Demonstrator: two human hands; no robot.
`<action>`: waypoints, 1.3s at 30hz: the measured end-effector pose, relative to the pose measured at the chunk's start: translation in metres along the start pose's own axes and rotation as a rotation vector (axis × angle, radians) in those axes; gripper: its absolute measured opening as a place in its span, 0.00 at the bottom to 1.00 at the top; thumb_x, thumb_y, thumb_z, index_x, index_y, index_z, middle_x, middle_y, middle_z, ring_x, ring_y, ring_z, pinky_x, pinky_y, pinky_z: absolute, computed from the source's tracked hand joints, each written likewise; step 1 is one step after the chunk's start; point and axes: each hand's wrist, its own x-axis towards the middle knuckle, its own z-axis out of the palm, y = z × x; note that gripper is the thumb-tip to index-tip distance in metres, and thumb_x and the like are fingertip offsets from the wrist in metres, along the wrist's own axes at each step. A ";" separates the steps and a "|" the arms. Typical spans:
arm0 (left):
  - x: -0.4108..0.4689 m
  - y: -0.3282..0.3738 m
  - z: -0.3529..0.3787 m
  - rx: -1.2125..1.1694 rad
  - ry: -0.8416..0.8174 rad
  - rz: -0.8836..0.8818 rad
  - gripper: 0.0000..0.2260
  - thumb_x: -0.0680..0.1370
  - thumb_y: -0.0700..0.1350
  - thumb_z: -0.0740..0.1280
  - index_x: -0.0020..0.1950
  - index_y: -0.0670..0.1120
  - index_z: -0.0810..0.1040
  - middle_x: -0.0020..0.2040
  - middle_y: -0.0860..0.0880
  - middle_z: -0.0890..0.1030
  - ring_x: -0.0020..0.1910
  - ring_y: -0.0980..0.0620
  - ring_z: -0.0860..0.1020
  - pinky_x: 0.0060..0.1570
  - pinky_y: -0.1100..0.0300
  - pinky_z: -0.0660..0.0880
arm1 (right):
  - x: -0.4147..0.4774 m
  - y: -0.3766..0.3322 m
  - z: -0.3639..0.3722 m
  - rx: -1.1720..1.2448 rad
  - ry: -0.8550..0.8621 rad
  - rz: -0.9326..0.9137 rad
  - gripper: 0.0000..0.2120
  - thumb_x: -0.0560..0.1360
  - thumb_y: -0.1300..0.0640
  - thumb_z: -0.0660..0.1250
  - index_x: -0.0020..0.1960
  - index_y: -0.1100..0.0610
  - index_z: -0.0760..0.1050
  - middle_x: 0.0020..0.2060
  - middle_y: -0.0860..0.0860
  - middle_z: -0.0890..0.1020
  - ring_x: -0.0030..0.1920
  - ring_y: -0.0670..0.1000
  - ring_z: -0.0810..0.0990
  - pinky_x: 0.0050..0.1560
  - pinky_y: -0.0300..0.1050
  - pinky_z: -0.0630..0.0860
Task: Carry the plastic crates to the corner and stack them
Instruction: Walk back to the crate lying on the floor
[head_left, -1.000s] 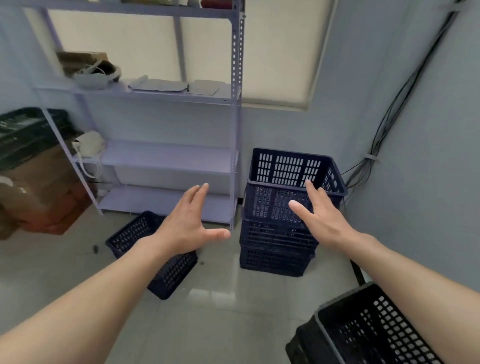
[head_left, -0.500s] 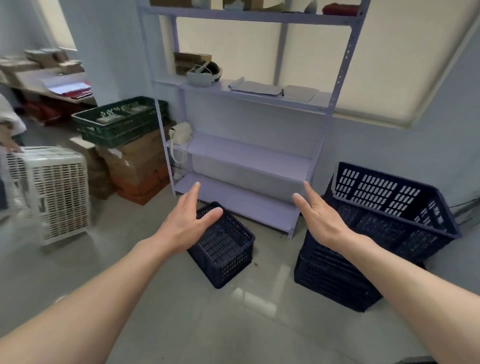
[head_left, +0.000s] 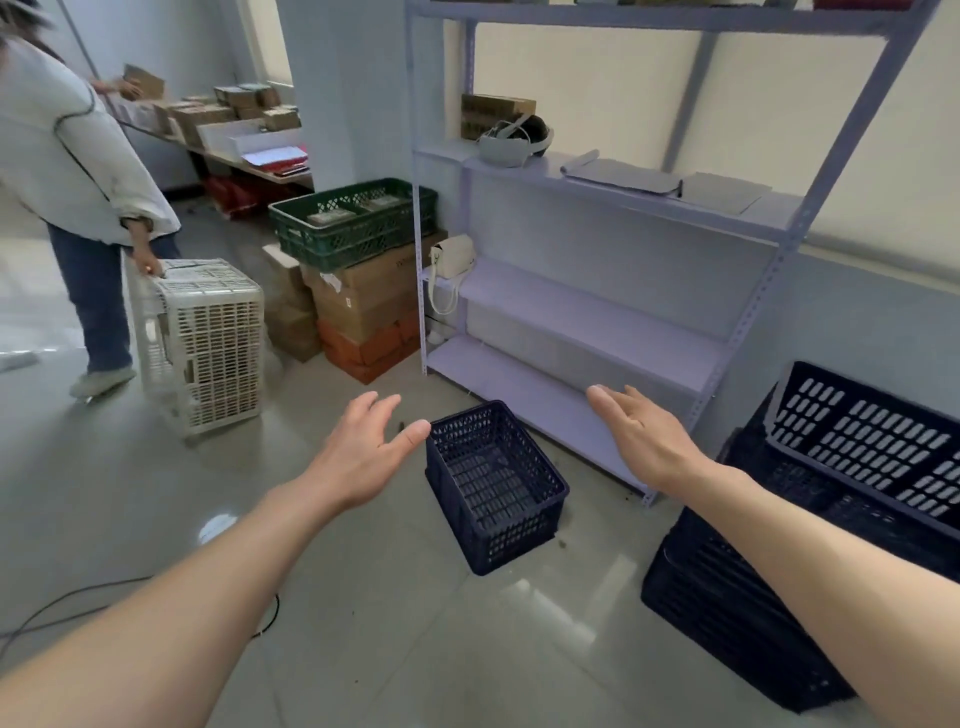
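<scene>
A small dark blue crate sits on the floor in front of the shelf unit, its opening facing up. A stack of dark blue crates stands at the right edge. My left hand hovers just left of the small crate, fingers spread and empty. My right hand is held out flat to the crate's right, above the lowest shelf, empty as well. Neither hand touches a crate.
A grey metal shelf unit stands behind the small crate. Cardboard boxes topped by a green crate stand left of it. A person holds a white crate at the left. A cable lies on the floor.
The view has swung left, from the stack in the corner to the small crate and the room's left side. Both hands stay open and raised, now flanking the small crate.
</scene>
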 end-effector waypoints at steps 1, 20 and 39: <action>0.000 0.003 0.001 0.000 0.009 -0.004 0.35 0.81 0.65 0.58 0.82 0.47 0.58 0.82 0.45 0.55 0.81 0.49 0.56 0.78 0.52 0.54 | 0.004 0.003 -0.003 0.006 -0.011 -0.012 0.34 0.83 0.32 0.48 0.82 0.50 0.62 0.82 0.44 0.62 0.83 0.46 0.50 0.80 0.49 0.50; 0.010 0.066 0.034 0.158 0.058 -0.085 0.47 0.72 0.70 0.69 0.82 0.62 0.45 0.82 0.55 0.35 0.82 0.47 0.43 0.78 0.43 0.53 | 0.070 0.062 -0.033 0.037 -0.139 -0.079 0.63 0.70 0.51 0.81 0.82 0.35 0.33 0.64 0.52 0.77 0.63 0.58 0.75 0.66 0.53 0.73; 0.189 -0.017 0.033 0.088 -0.052 -0.114 0.46 0.75 0.70 0.65 0.83 0.56 0.45 0.84 0.52 0.42 0.82 0.50 0.46 0.79 0.47 0.52 | 0.223 0.039 0.005 -0.065 -0.074 0.052 0.30 0.82 0.43 0.66 0.80 0.54 0.68 0.75 0.54 0.75 0.73 0.56 0.75 0.73 0.51 0.69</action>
